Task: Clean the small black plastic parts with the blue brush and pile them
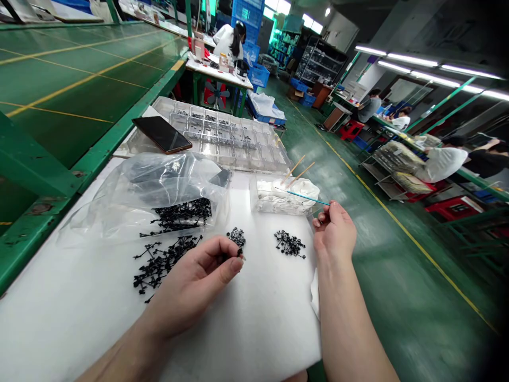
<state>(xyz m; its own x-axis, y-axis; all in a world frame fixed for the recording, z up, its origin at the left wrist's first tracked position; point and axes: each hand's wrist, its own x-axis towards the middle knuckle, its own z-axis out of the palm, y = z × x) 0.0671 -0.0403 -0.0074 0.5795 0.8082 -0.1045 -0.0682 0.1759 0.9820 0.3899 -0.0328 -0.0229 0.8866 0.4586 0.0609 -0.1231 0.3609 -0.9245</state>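
My left hand point(204, 276) pinches a small black part point(239, 252) between thumb and forefinger, over the white table surface point(254, 318). My right hand point(336, 228) is closed on a thin blue stick point(308, 197). The stick's far end touches or lies just over white material in a clear box point(278, 204), where two wooden sticks also stand. Behind my left fingertips sits a small pile of round parts point(236, 235). A pile of black parts point(289, 244) lies left of my right wrist. Long black stemmed parts point(159, 268) are heaped beyond my left hand.
A clear plastic bag point(159, 183) with more black parts lies at the left. Behind it are a phone point(162, 133) and a clear compartment tray point(222, 132). A green metal frame point(95, 164) borders the table's left side. Several people sit at farther tables.
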